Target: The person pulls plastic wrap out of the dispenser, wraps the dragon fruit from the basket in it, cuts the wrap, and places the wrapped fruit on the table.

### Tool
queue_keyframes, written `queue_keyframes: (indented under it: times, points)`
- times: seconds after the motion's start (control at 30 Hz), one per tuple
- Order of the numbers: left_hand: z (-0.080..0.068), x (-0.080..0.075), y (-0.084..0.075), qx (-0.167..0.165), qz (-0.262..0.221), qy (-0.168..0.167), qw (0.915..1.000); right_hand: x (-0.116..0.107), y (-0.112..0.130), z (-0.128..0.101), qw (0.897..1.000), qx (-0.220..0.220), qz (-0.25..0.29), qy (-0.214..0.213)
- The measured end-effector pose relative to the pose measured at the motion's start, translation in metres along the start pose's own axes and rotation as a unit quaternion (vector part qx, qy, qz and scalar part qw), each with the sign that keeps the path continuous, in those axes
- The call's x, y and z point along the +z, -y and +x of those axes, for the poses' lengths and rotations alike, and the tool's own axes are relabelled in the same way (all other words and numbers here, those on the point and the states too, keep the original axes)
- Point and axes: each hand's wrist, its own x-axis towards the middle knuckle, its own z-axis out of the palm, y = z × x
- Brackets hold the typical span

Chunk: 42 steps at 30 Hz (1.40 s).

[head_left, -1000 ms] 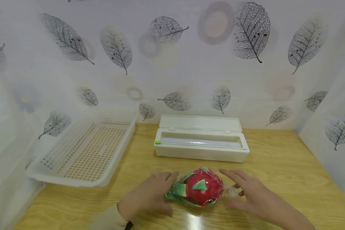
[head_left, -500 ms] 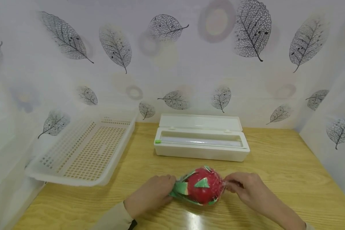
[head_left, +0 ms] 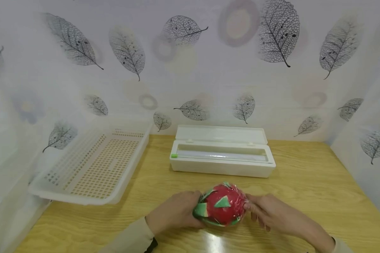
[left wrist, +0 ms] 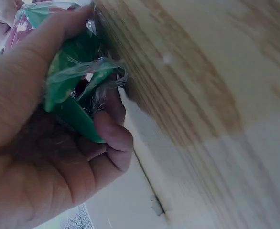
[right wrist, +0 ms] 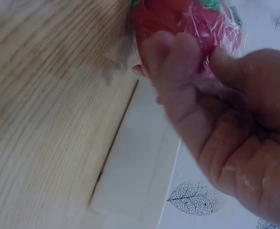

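A red dragon fruit (head_left: pixel 225 207) with green scales, wrapped in clear cling film, is between the two hands at the front of the table. My left hand (head_left: pixel 177 211) grips its leafy end; in the left wrist view the thumb and curled fingers close round the green leaves (left wrist: pixel 75 107) and crinkled film (left wrist: pixel 102 71). At the other end my right hand (head_left: pixel 273 214) has thumb and fingers against the fruit, pinching the gathered film. The right wrist view shows the fingertips (right wrist: pixel 183 52) close to the red skin. The fruit's underside is hidden.
Behind the fruit stands a white cling film box (head_left: pixel 223 168), its lid (head_left: pixel 221 134) raised and a roll (head_left: pixel 221 155) inside. A white perforated basket (head_left: pixel 131 175) sits at the left. A leaf-patterned sheet (head_left: pixel 209 70) hangs behind the wooden table (head_left: pixel 307 175).
Both hands have closed in on the fruit. The left slid right onto the leafy end, and the right took hold of the film's twisted end and moved up against the fruit.
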Motion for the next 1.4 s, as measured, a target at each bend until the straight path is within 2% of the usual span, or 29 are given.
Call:
queue_keyframes:
  times: [0.07,0.17,0.27,0.37,0.47,0.53,0.63,0.7,0.77,0.87,0.93,1.03,1.1,1.2,1.3,1.33,1.4]
  points:
    - [0.002,0.000,0.003,0.002,-0.013,0.010,0.9999,0.000,0.000,0.001,1.000,-0.008,0.006,-0.025]
    - [0.003,-0.001,0.005,-0.006,-0.029,0.026,0.9992,0.000,0.002,0.001,0.997,-0.019,-0.021,-0.068]
    - [0.005,-0.003,0.007,-0.012,-0.043,0.047,0.9979,0.001,0.004,-0.001,0.995,-0.011,-0.037,-0.092]
    - [0.007,-0.004,0.009,-0.011,-0.060,0.064,0.9961,0.001,0.003,-0.003,0.995,0.013,-0.030,-0.099]
    - [0.006,-0.007,0.012,-0.006,-0.074,0.074,0.9944,-0.002,0.002,-0.006,0.995,0.038,0.000,-0.091]
    - [0.003,-0.011,0.014,-0.013,-0.070,0.074,0.9947,-0.005,0.001,-0.008,0.995,0.035,0.010,-0.088]
    - [-0.005,-0.022,0.012,-0.023,-0.057,0.047,0.9970,-0.005,0.005,-0.011,0.994,0.011,0.012,-0.105]
    - [-0.011,-0.031,0.004,-0.012,-0.036,0.011,0.9992,0.000,0.010,-0.013,0.990,-0.023,-0.055,-0.130]
    - [-0.014,-0.034,-0.008,0.025,-0.013,-0.024,0.9993,0.008,0.015,-0.014,0.978,-0.055,-0.138,-0.149]
    - [-0.016,-0.027,-0.028,0.079,0.046,-0.053,0.9944,0.022,0.021,-0.011,0.945,-0.079,-0.273,-0.164]
    - [-0.015,-0.018,-0.039,0.092,0.085,-0.061,0.9903,0.030,0.023,-0.007,0.939,-0.071,-0.303,-0.149]
    - [-0.010,-0.003,-0.046,0.067,0.124,-0.073,0.9873,0.039,0.025,0.002,0.944,-0.033,-0.304,-0.124]
    - [-0.007,0.004,-0.047,0.045,0.131,-0.083,0.9869,0.043,0.026,0.007,0.949,-0.015,-0.292,-0.115]
    - [-0.005,0.010,-0.049,0.027,0.150,-0.104,0.9829,0.047,0.028,0.012,0.944,-0.013,-0.305,-0.123]
    - [-0.004,0.014,-0.051,0.025,0.192,-0.129,0.9725,0.048,0.029,0.014,0.935,-0.018,-0.327,-0.133]
    - [-0.004,0.015,-0.052,0.025,0.203,-0.135,0.9694,0.048,0.029,0.014,0.934,-0.017,-0.330,-0.134]
    - [-0.004,0.016,-0.051,0.027,0.210,-0.135,0.9680,0.047,0.028,0.013,0.940,-0.010,-0.317,-0.127]
